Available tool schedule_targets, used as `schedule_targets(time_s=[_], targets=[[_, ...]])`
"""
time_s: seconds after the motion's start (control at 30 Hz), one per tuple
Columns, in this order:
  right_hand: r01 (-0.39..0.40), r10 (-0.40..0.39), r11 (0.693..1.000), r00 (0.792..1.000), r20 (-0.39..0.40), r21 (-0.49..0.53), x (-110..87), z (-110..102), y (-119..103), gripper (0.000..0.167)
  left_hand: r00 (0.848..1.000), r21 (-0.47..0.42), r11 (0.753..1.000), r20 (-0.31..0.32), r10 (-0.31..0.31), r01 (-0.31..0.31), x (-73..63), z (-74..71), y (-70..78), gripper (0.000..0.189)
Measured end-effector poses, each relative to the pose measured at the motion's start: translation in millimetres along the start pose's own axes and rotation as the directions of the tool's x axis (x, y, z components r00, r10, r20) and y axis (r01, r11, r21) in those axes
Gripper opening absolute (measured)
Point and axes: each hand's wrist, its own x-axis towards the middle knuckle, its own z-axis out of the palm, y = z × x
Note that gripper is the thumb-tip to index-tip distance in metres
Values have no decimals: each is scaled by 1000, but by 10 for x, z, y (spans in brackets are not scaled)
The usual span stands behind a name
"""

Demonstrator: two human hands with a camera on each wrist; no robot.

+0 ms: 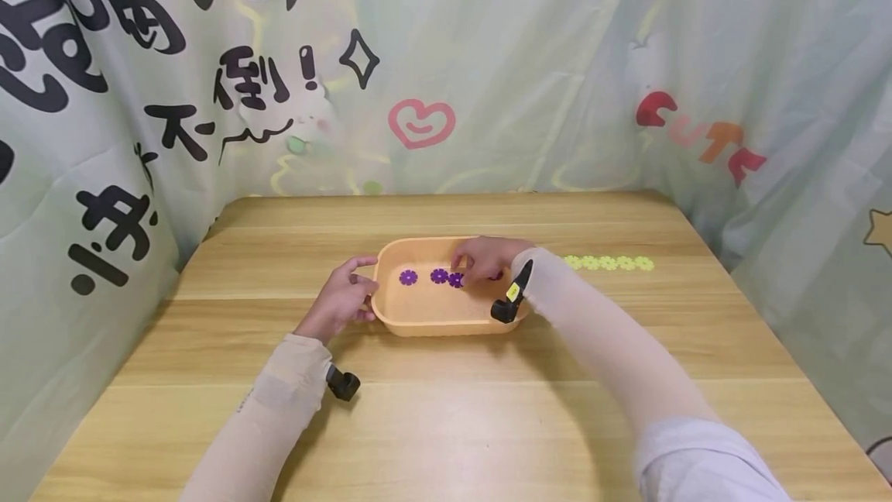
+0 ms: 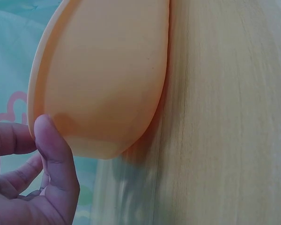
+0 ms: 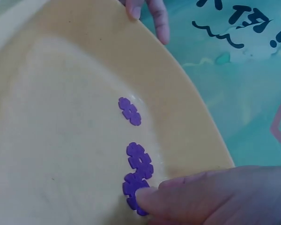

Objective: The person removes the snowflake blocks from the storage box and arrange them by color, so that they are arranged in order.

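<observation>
A light orange tray [image 1: 418,308] lies on the table, with its left end gripped at the rim by the left hand [image 1: 341,297]. In the left wrist view the thumb [image 2: 54,145] lies on the inner side of the rim and the fingers outside. Inside the tray is a row of purple snowflake discs; a lone disc [image 1: 408,277] sits at the left and another disc [image 1: 439,276] nearer the middle. The right hand [image 1: 488,256] reaches into the tray, its fingers curled, and holds a purple disc [image 3: 133,187] by its edge, touching the neighbouring disc. One more purple disc is partly hidden behind the hand.
Several yellow snowflake discs [image 1: 608,263] lie in a row on the wooden table [image 1: 446,424], right of the tray and partly behind the right forearm. A printed curtain [image 1: 516,84] hangs around the back and sides of the table.
</observation>
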Motion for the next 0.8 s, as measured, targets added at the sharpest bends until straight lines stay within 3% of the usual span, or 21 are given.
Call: schedule_targets(time_s=[0.17, 0.5, 0.67, 0.8], targets=[[-31, 31, 999, 999, -17, 18, 75, 59, 12, 33, 1000, 8, 1000, -2, -4, 4, 0, -6, 1, 50], [12, -13, 1000, 998, -58, -25, 137, 94, 57, 29, 1000, 10, 1000, -14, -5, 5, 11, -20, -12, 50], [-13, 8, 996, 998, -58, -83, 126, 102, 34, 26, 1000, 8, 1000, -4, 2, -2, 1, -12, 0, 51], [-40, 28, 981, 997, -70, -187, 99, 104, -9, 25, 1000, -4, 1000, -5, 0, 0, 1, 3, -3, 51]])
